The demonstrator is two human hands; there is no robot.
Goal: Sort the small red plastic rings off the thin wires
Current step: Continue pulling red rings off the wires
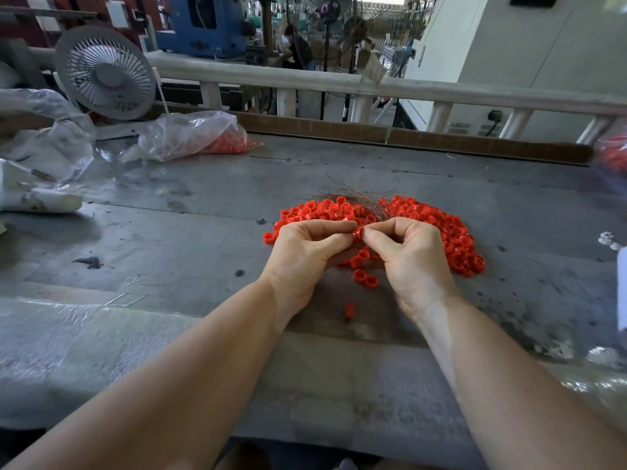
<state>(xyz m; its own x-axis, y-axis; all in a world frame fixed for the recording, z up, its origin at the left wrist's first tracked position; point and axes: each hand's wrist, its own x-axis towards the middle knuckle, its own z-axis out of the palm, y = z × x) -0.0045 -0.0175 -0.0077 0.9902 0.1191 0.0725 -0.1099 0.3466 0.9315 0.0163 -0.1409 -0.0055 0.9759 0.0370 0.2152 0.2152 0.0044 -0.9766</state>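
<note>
Together, left hand and right hand pinch one red ring above the ring pile

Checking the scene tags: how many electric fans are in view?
3. A grey desk fan stands at the table's far left; two pedestal fans stand beyond the railing on the workshop floor. More may be hidden in the background clutter.

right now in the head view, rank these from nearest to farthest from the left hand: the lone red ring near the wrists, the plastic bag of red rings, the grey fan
1. Lone red ring, just right of the left hand, toward the person.
2. Plastic bag of red rings, far across the table, to the left.
3. Grey fan, behind the bag, farther left.
</note>
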